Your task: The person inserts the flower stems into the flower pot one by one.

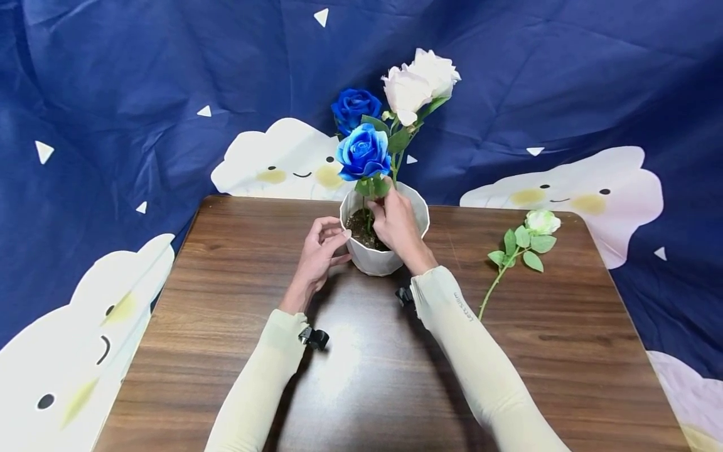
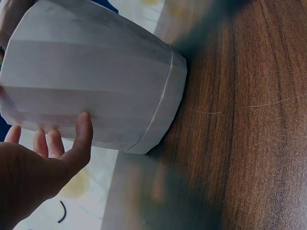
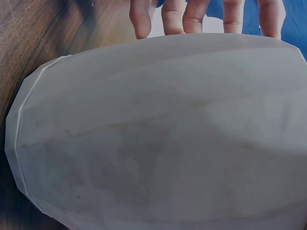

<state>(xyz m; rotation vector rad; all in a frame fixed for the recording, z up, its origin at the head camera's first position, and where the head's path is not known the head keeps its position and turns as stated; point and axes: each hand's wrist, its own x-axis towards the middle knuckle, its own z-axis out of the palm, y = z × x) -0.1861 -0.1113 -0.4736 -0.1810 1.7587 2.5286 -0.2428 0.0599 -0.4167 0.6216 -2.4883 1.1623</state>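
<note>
A white faceted flower pot (image 1: pixel 377 262) with brown soil (image 1: pixel 357 221) stands near the table's back edge. My left hand (image 1: pixel 321 252) rests its fingertips against the pot's left side; the left wrist view shows the hand (image 2: pixel 48 165) with its fingers extended along the wall. Over the pot, my right hand (image 1: pixel 395 216) pinches the stem of the front blue rose (image 1: pixel 364 152), just under its leaves. That stem goes down to the soil. Another blue rose (image 1: pixel 354 110) and white roses (image 1: pixel 420 85) rise behind it. In the right wrist view, the pot (image 3: pixel 158 134) hides the right hand.
On the right of the wooden table (image 1: pixel 237 263) lies a pale green-white rose (image 1: pixel 542 222) with a leafy stem (image 1: pixel 494 285). Behind the table hangs a dark blue cloth (image 1: pixel 141 56) printed with white clouds and triangles.
</note>
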